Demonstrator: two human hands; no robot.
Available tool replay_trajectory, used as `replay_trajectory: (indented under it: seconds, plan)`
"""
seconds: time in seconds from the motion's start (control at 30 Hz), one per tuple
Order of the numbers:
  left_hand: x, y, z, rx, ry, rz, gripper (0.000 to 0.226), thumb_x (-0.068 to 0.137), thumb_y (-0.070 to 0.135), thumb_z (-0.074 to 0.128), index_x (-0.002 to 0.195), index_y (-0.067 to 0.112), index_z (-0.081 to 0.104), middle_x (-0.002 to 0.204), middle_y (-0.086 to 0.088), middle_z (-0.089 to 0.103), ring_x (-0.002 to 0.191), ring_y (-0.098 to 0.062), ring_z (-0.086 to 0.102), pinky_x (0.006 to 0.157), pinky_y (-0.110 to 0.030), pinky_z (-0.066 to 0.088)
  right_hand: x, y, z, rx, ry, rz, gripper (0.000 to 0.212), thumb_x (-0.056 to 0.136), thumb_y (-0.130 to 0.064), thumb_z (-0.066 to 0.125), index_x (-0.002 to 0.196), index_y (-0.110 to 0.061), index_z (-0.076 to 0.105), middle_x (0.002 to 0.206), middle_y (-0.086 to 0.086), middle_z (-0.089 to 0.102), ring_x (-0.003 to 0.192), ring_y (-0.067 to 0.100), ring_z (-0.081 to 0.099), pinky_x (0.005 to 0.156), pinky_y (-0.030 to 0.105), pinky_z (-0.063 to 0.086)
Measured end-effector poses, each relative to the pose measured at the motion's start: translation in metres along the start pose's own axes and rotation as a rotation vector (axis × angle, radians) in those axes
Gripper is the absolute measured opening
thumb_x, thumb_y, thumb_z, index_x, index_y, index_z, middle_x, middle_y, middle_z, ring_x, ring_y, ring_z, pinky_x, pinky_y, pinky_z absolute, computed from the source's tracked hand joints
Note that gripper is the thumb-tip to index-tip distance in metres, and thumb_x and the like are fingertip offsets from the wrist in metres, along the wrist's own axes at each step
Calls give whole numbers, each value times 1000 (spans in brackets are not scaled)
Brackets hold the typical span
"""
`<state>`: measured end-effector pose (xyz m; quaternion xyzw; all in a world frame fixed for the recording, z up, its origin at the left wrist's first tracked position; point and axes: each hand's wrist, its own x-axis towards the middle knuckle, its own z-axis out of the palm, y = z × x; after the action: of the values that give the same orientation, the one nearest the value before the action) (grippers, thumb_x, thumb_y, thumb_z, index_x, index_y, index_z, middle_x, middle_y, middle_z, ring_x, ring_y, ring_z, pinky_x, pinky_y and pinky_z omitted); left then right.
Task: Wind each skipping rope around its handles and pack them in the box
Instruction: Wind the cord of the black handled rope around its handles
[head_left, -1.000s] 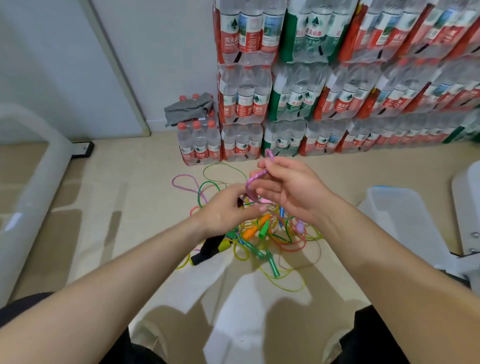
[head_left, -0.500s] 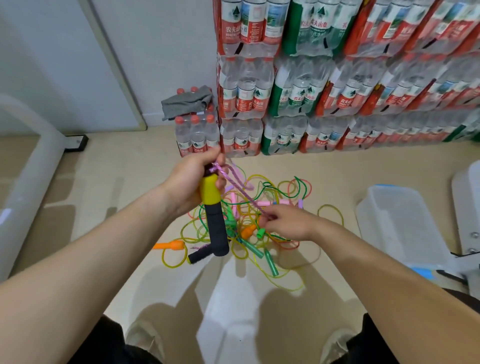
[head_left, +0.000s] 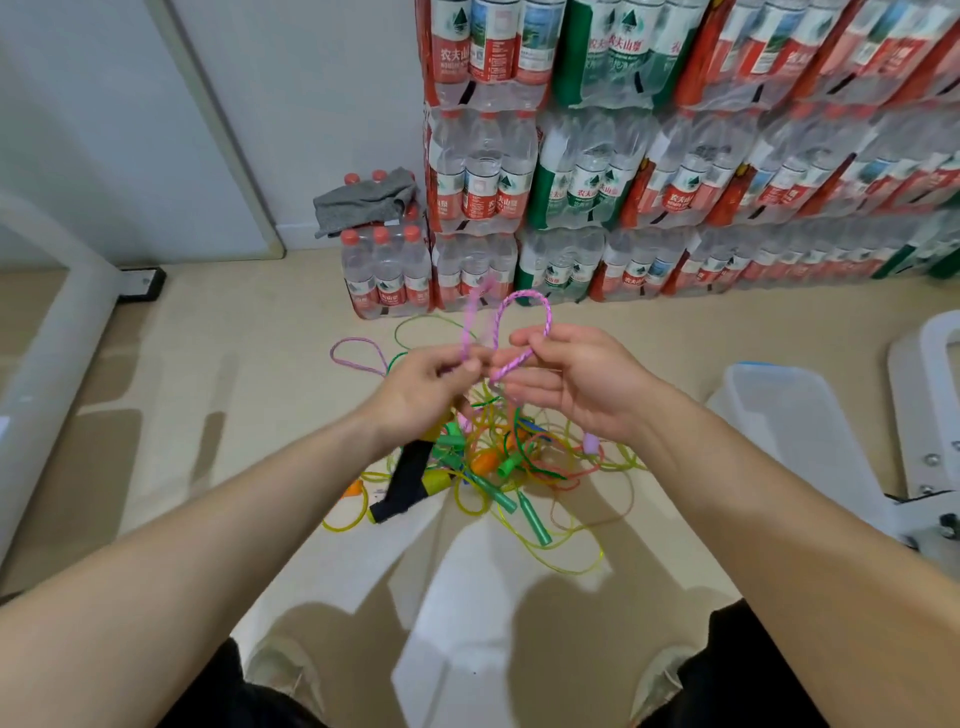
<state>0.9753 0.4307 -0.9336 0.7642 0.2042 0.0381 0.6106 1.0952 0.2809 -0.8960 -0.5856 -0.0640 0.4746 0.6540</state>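
Right hand risen from pile, joins left hand on pink rope.

The pink rope is braided cord, matt and rough; the thin ropes are glossy, see-through plastic; the black handle looks like matt foam; the green handle smooth plastic; the box frosted plastic; the bottles clear, shiny plastic; the grey cloth soft, matt.

Shrink-wrapped packs of bottled water stood stacked against the wall. Just left of that stack, a grey cloth lay on a smaller pack; a white tube frame stood farther left.
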Motion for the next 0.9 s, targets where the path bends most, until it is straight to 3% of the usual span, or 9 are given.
replay_trajectory:
  seconds: [0.13,0.27,0.4,0.47,0.53,0.63,0.77,0.83,0.9]
  plan:
    - [-5,3,20,-6,-137,33,27,107,15,43,112,-2,63,97,-12,58,63,-11,59,65,-20,49,-9,-13,4,135,-23,-53,18,106,-9,42,102,-3,59,80,11,76,66,19,75,57,24,60]
    - [-8,6,22,31,-177,20,26,108,14,41,94,6,62,86,-9,68,68,-15,60,70,-32,50,-7,-20,-3,153,73,-185,22,107,-18,46,102,-4,62,84,11,77,76,21,77,61,25,61]
    - [-6,26,11,-223,-61,-85,26,107,13,42,89,5,60,71,-9,69,55,-19,55,55,-27,47,3,-9,-18,-301,233,-101,45,109,-34,35,93,-9,69,79,8,76,69,23,73,59,28,56]
    - [-4,37,3,-419,-38,-126,25,105,14,42,88,6,59,68,-10,66,47,-19,51,47,-25,44,6,7,-20,-563,136,-44,27,99,-11,45,93,-7,71,86,6,74,77,20,68,60,23,50]
    - [-5,46,-3,-568,-52,-193,24,104,16,43,88,9,60,65,-6,63,45,-17,49,44,-23,43,7,27,-18,-863,-61,-40,33,89,5,52,111,-11,70,107,-2,68,97,11,62,69,13,48]
    - [-8,54,-7,-710,-105,-286,23,102,19,45,85,13,60,63,-1,59,44,-12,48,43,-20,41,9,52,-16,-1129,-205,-74,39,90,-5,61,123,-25,61,122,-17,53,118,2,49,85,1,33]
    - [-13,61,-14,-844,-117,-304,23,101,19,44,84,14,58,61,2,55,42,-9,45,41,-19,39,21,65,-18,-955,-144,-65,32,92,-9,65,110,-22,43,112,-5,61,101,21,62,80,27,49]
    - [-13,62,-20,-892,-90,-293,23,101,19,43,84,14,58,60,2,54,41,-9,45,41,-19,40,23,66,-14,-814,-89,-104,35,92,-6,62,107,-17,32,102,8,62,80,18,56,66,21,47]
    - [-12,63,-28,-907,-49,-280,23,101,20,44,84,15,59,61,3,55,41,-8,45,40,-18,39,24,66,-8,-780,65,-239,38,90,-9,64,99,-20,30,90,3,57,74,16,51,62,23,45]
